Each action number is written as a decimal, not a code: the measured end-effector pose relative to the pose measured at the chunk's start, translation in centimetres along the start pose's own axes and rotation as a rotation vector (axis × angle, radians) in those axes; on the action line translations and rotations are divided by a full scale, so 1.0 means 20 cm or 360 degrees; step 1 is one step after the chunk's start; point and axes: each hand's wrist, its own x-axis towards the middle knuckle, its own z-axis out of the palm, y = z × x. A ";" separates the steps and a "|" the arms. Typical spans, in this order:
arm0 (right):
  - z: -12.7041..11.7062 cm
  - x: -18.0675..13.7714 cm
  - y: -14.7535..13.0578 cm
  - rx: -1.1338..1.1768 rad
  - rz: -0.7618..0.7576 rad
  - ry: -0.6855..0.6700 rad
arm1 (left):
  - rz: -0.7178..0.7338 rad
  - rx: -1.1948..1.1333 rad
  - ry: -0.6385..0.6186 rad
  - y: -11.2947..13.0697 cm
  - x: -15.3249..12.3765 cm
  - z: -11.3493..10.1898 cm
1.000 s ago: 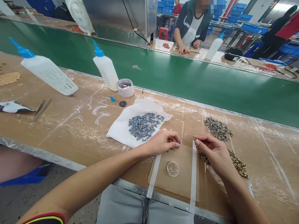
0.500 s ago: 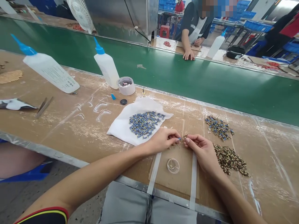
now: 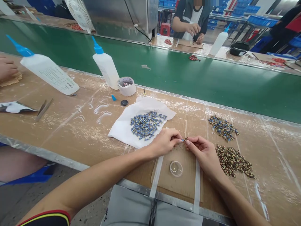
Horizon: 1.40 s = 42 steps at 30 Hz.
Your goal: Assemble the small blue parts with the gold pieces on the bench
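My left hand pinches a tiny blue part between thumb and forefinger. My right hand pinches a small brown and gold part, and the two parts meet tip to tip at the small joined piece above the taped cardboard pad. A heap of small blue parts lies on a white cloth just left of my left hand. A pile of brown and gold parts lies right of my right hand. Behind it sits a mixed blue and gold pile.
A small clear cap sits on the pad. Two glue bottles, a tape roll, a black disc and tweezers lie to the left. A green conveyor belt runs behind. Another person's hand is at far left; a worker sits across the belt.
My right hand moved left from the brown pile to meet my left hand, bringing its part against the blue one. A hand has entered at far left. The worker opposite lifted their hands.
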 end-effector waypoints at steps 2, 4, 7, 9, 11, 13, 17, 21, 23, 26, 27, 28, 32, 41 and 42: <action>-0.01 0.00 0.00 0.0001 0.0006 -0.0022 | -0.0006 0.0020 0.0013 0.01 0.00 0.00; -0.01 0.00 0.00 0.0004 0.0008 -0.0052 | 0.0004 0.0042 0.0028 0.01 -0.01 0.00; -0.01 -0.01 0.00 -0.0022 0.0004 -0.0089 | 0.0053 0.0111 0.0043 0.00 -0.01 0.01; 0.00 -0.01 0.00 -0.0037 -0.0006 -0.0096 | 0.0096 0.0178 0.0064 -0.01 -0.02 0.02; 0.00 -0.02 0.00 -0.0043 -0.0017 -0.0096 | 0.0148 0.0259 0.0095 -0.02 -0.02 0.04; 0.01 -0.02 0.01 -0.0066 -0.0019 -0.0109 | 0.0211 0.0356 0.0116 -0.02 -0.03 0.05; -0.01 -0.01 0.01 -0.0132 -0.0026 -0.0173 | 0.0336 0.0544 0.0055 -0.03 -0.04 0.06; -0.02 -0.01 0.00 -0.0116 -0.0043 -0.0235 | 0.0386 0.0494 0.0025 -0.04 -0.04 0.05; -0.02 -0.01 0.00 -0.0111 -0.0072 -0.0228 | 0.0343 0.0390 0.0035 -0.04 -0.04 0.06; 0.00 -0.03 0.01 -0.0147 -0.0178 -0.0194 | 0.0245 0.0273 0.0072 -0.04 -0.05 0.07; 0.01 -0.03 0.01 -0.0189 -0.0222 -0.0172 | 0.0218 0.0259 0.0091 -0.04 -0.06 0.07; 0.02 -0.04 0.01 -0.0245 -0.0260 -0.0151 | 0.0197 0.0259 0.0108 -0.04 -0.06 0.07; 0.02 -0.04 0.03 -0.0400 -0.0319 -0.0161 | 0.0227 0.0348 0.0083 -0.03 -0.07 0.08; 0.02 -0.02 0.04 -0.0276 -0.0246 -0.0162 | 0.0200 0.0264 0.0037 -0.02 -0.05 0.04; 0.02 -0.01 0.05 -0.0233 -0.0236 -0.0145 | 0.0187 0.0243 0.0037 -0.02 -0.05 0.04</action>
